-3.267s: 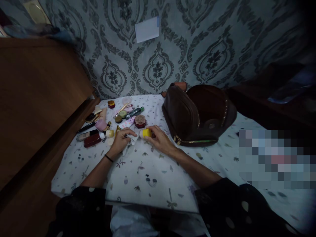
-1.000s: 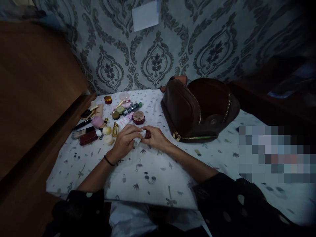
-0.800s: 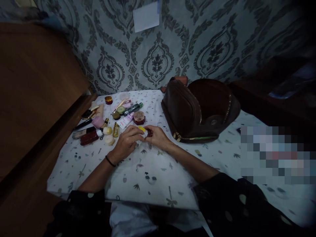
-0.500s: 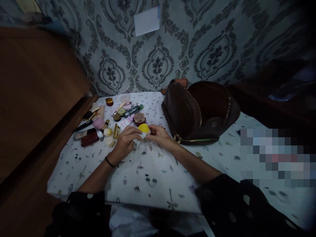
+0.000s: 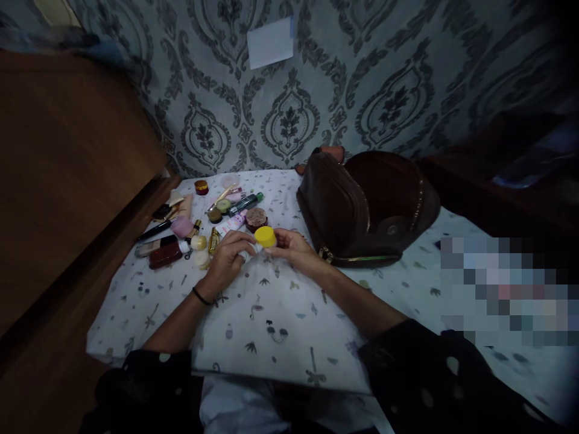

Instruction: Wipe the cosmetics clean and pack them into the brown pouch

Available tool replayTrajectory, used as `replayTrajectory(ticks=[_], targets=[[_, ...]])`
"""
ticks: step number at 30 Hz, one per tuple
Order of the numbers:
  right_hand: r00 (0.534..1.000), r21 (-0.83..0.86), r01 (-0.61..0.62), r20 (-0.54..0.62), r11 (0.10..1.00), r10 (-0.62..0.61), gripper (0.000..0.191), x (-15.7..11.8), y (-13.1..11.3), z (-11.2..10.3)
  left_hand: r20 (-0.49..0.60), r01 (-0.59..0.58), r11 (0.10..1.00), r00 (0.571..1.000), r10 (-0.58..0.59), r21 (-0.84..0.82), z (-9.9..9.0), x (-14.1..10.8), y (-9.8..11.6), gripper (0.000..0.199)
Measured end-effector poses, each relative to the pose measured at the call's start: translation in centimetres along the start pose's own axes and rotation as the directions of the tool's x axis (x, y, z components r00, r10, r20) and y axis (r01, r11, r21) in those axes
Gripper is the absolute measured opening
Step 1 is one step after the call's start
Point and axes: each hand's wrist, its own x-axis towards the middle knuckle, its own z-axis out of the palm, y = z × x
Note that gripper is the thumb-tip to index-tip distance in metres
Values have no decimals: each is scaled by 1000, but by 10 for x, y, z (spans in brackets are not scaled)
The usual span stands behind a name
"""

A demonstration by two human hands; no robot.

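A small jar with a yellow lid (image 5: pixel 265 237) is gripped by my right hand (image 5: pixel 292 247), fingers and thumb closed on its right side. Pinched in my left hand (image 5: pixel 232 256) is a white tissue (image 5: pixel 248 255), mostly hidden by the fingers; it reaches close to the jar's left side. Both hands are just above the patterned white cloth (image 5: pixel 266 313). Right behind the jar lies a round compact-like container (image 5: pixel 256 219). A gold bottle (image 5: pixel 214 240) and a purple-and-white tube (image 5: pixel 231 223) lie just beyond my left hand.
An open brown bag (image 5: pixel 335 205) stands to the right of my hands. Several cosmetics lie at the left, among them a dark red bottle (image 5: pixel 165 255), a pink round container (image 5: pixel 181 226) and a green-capped bottle (image 5: pixel 245 204). A wooden panel (image 5: pixel 67 169) borders the left side.
The yellow lid has turned more upright and shows more of its top and side. My left hand has drawn slightly left, with the tissue, away from the jar.
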Motion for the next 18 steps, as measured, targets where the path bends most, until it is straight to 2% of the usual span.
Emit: replayTrajectory(ticks=[9, 18], targets=[[1000, -13, -12, 10, 1000, 12, 55, 0, 3, 0, -75, 93, 995, 993, -90, 38, 1, -1, -5, 37], [999, -67, -12, 47, 998, 16, 59, 0, 8, 0, -167, 142, 988, 974, -150, -59, 1, 0, -7, 37]])
